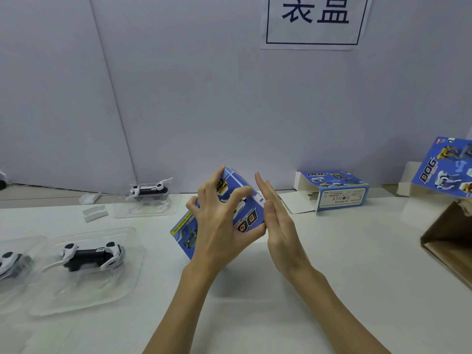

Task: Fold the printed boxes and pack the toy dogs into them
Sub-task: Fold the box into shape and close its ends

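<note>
- Left hand (pixel 219 221): fingers curled over the top and front face of a blue printed box (pixel 237 200), thumb under its lower right corner; the box is gripped and held tilted above the table.
- Right hand (pixel 277 218): fingers straight and together, palm turned to the box's right edge; the heel of the hand meets the lower corner, the fingertips stand just off the upper edge.
- Box in hand: lower left flap (pixel 185 232) hangs down toward the white table (pixel 332 264), near the surface.
- Open table: bare stretch in front of and to the right of both forearms, reaching to a brown carton (pixel 449 241) at the right edge.
- Second printed box (pixel 337 191): lies on its side at the back, by the wall, white flaps open to the left; well apart from the hands.
- Flat printed box (pixel 444 169): far right, raised and tilted, cut off by the frame.
- Toy dog in clear tray (pixel 92 254): left, near the table's front.
- Second toy dog (pixel 149 191): in a tray at the back left.
- Third tray (pixel 10 261): left edge, partly out of view.
- Two small white inserts (pixel 94 213): back left, beside the rear tray.
</note>
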`<state>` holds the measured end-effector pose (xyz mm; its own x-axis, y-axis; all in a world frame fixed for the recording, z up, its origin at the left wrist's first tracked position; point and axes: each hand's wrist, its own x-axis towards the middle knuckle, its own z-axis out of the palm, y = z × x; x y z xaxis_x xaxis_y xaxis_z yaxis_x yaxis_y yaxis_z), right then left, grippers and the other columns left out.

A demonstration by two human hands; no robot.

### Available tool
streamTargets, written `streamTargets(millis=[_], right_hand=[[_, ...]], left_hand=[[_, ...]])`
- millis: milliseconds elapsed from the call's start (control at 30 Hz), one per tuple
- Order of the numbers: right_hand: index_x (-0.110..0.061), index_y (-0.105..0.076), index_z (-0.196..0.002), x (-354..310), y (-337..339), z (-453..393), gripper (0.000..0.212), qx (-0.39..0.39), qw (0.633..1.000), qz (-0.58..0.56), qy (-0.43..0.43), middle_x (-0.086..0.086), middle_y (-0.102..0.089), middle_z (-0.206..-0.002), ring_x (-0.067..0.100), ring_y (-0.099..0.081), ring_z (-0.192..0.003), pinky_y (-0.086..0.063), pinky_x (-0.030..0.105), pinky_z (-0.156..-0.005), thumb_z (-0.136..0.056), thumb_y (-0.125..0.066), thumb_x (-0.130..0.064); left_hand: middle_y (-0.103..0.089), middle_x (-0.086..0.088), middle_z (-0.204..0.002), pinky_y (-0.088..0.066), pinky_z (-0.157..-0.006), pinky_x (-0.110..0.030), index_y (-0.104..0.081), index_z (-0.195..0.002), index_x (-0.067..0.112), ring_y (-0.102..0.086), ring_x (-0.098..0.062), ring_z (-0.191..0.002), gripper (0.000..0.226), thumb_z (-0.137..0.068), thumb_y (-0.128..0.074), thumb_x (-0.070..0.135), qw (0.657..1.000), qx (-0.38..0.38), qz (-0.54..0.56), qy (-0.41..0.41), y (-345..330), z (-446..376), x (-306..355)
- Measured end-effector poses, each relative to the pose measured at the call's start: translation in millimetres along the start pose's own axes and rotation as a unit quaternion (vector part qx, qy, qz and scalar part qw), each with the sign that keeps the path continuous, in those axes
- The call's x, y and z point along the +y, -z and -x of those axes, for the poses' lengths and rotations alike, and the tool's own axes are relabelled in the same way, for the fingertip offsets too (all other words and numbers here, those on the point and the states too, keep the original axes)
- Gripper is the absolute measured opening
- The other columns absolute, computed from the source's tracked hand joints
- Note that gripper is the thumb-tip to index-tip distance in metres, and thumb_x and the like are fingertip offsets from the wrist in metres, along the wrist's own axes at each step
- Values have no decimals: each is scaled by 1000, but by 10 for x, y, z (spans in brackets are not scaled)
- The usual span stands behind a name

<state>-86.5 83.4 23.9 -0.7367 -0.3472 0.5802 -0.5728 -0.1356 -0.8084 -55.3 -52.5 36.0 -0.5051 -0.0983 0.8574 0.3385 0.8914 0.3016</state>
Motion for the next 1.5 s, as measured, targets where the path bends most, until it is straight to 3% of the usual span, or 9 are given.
streamTargets(millis=[167, 433, 667, 900, 1000, 1100, 1233, 1367, 1500], right_hand=[[-49, -38, -155, 47, 101, 7, 50, -9, 994, 100, 42, -19, -26, -167, -4, -40, -144, -62, 30, -88, -106, -48, -46], [-48, -39, -155, 25, 78, -3, 46, -7, 983, 172, 62, -18, -27, -167, 3, -43, -140, -61, 33, -93, -110, -41, -40], [-46, -45, -153, 28, 55, 12, 46, 4, 980, 189, 64, -13, -36, -163, 8, -40, -143, -58, 26, -95, -107, -43, -42], [-39, -50, -151, -26, 106, -44, 46, -21, 991, 123, 39, -17, -37, -162, 15, -42, -146, -59, 35, -98, -106, -45, -34], [-43, -47, -152, -6, 111, -44, 45, -14, 988, 149, 43, -17, -40, -160, 10, -39, -146, -57, 27, -99, -108, -44, -35], [-44, -46, -152, 51, 110, -52, 43, 0, 991, 134, 26, -12, -42, -158, 5, -38, -146, -54, 17, -96, -110, -45, -34], [-40, -55, -147, 171, 173, -80, 39, 101, 984, 143, -34, -8, -60, -139, 4, -56, -128, -57, 31, -98, -109, -48, -33], [-52, -47, -148, 200, 312, -76, 53, 94, 967, 215, -101, -2, -55, -128, -15, -57, -105, -46, 0, -71, -96, -42, -64], [-61, -21, -155, 213, 464, -93, 82, -45, 963, 257, -71, -14, -29, -156, -12, -50, -117, -48, 0, -75, -84, -59, -69]], left_hand=[[-35, -8, -161, -32, -100, -52, -52, -120, 45, -49, -29, -131, 51, -77, -68, 68, 1000, -9, -10, -9, -34, 21, -22], [-34, -6, -163, -32, -102, -46, -51, -144, 36, -49, -25, -132, 73, -79, -67, 66, 1000, -1, -25, -3, -9, 30, -50], [-38, -9, -161, -38, -105, -44, -61, -137, 15, -51, -29, -132, 81, -76, -68, 68, 1000, -10, -14, -9, 76, -1, -61], [-37, -6, -161, -37, -106, -43, -58, -137, 19, -48, -27, -133, 78, -74, -71, 63, 1000, -19, -4, -5, 65, -3, -42], [-34, -3, -164, -37, -108, -46, -54, -142, 22, -46, -25, -137, 77, -77, -70, 62, 1000, -9, 12, -7, 39, -2, -57], [-18, 11, -172, -27, -115, -60, -38, -158, 36, -24, -23, -156, 88, -80, -62, 71, 998, -66, 14, 17, 22, 27, -88], [-4, 29, -169, -19, -117, -69, -12, -159, 57, -11, -21, -159, 104, -73, -62, 88, 970, -233, -28, 64, -2, 94, -280], [-45, 17, -154, -45, -108, -40, -49, -146, 42, -47, -14, -138, 85, -72, -87, 61, 952, -234, 86, 177, -58, 135, -433], [-68, 15, -124, -60, -91, -30, -68, -123, 35, -67, -5, -109, 73, -59, -100, 45, 933, -138, 206, 263, -22, 180, -569]])
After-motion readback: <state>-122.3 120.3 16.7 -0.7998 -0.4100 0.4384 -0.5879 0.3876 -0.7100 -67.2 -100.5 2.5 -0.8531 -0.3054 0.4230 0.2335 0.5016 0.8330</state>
